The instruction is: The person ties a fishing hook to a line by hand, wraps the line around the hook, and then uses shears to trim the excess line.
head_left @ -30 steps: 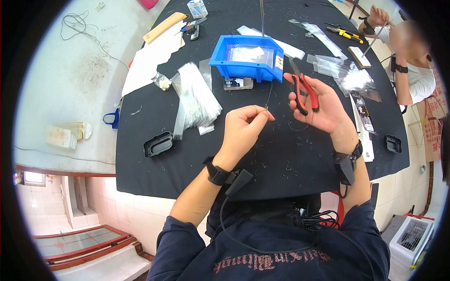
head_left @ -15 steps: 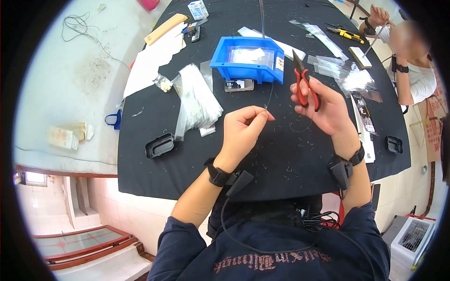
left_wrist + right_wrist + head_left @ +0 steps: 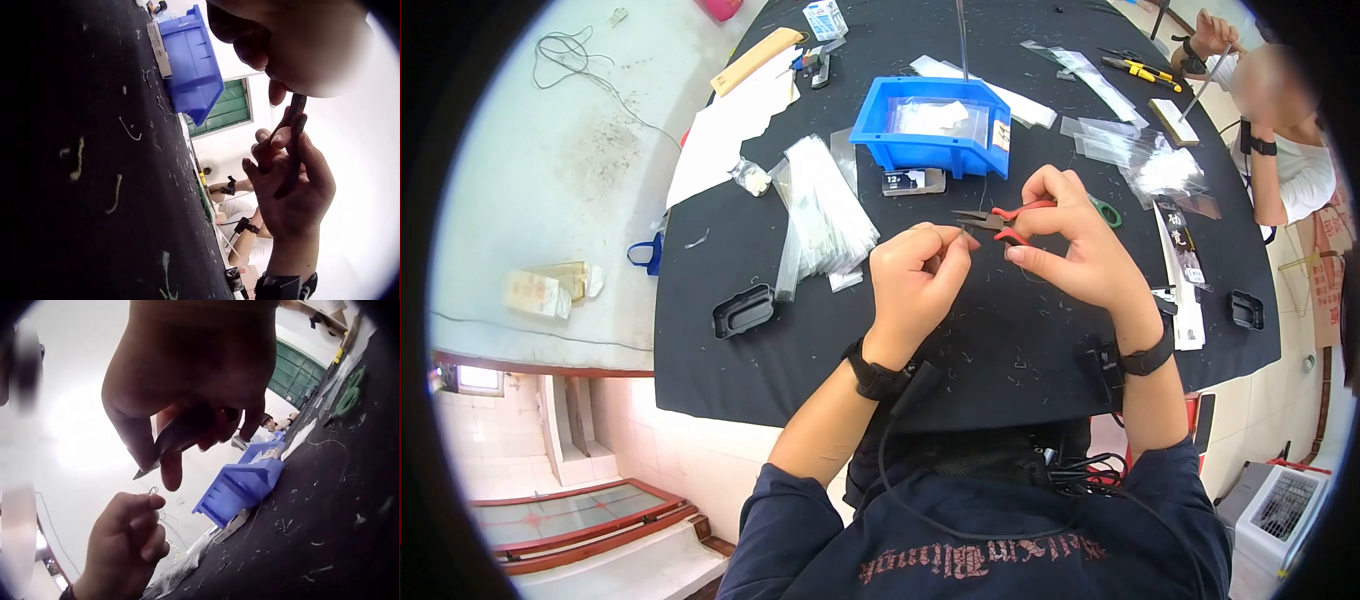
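Looking down through the head view, I read the pliers (image 3: pixel 999 222) as what the coming move turns on: they sit in the right hand (image 3: pixel 1085 240), fingers and thumb round the red handles. Their long axis runs roughly from 3 o'clock to 9, jaws slightly parted, tips just beyond the left hand (image 3: pixel 915 280) at about 12 from its fingertips. That left grip is pinched narrow, on something too fine to make out here. The blue bin (image 3: pixel 930 155) limits room toward 11 and 12; toward 6 the dark counter (image 3: pixel 1040 345) gives space before its near edge.

From the left wrist, I see the splayed handles in the right palm, their noses pointing to 12 and lost behind the blurred left fingers.

On the right wrist, a thin line (image 3: pixel 164 515) shows at the left grip, a small loop standing above the fingertips. The plier tip lies near it, at about 11, seemingly apart. I judge the left hand nearer the line, with a short approach for the right.
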The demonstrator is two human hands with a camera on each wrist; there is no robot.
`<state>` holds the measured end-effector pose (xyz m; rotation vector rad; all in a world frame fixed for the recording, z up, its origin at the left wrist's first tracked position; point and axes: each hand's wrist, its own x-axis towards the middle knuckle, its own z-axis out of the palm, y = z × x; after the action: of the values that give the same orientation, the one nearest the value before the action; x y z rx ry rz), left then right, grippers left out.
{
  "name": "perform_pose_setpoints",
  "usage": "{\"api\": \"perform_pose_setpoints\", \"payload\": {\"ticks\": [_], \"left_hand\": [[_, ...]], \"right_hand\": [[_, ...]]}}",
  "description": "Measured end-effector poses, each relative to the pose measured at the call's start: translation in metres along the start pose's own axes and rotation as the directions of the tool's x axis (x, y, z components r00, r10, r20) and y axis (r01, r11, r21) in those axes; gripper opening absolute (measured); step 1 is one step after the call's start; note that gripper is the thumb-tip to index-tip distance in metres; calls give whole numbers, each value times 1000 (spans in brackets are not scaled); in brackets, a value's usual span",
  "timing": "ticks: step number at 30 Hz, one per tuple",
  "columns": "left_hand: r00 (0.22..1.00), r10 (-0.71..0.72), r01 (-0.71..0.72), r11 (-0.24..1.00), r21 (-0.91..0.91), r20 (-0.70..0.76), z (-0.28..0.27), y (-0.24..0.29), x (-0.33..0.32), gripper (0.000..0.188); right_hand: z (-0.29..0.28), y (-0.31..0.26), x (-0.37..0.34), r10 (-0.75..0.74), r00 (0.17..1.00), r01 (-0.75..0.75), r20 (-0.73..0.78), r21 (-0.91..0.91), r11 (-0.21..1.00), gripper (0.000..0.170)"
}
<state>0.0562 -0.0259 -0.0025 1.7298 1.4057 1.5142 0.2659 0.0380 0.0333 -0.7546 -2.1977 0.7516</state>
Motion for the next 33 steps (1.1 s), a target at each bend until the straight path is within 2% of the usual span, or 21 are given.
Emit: {"api": "perform_pose_setpoints", "payload": {"ticks": [2,4,7,19,33], "left_hand": [[999,52,-51,998,38,-16,0,3,1,11],[999,32,-31,998,48,-17,-1,4,1,10],[999,38,-37,999,34,-26,0,3,1,10],[998,66,-66,996,67,-9,-1,2,0,11],[997,69,-70,996,52,19,0,2,0,11]], "right_hand": [[0,0,-1,-9,1000,9,0,-15,1000,21],[-7,-1,-1,86,991,-95,107,85,992,21],[-12,0,-1,43,993,-47,109,37,998,18],[-12,3,-1,58,997,-56,57,-36,998,18],[-13,4,-2,76,994,-74,75,-26,997,18]]}}
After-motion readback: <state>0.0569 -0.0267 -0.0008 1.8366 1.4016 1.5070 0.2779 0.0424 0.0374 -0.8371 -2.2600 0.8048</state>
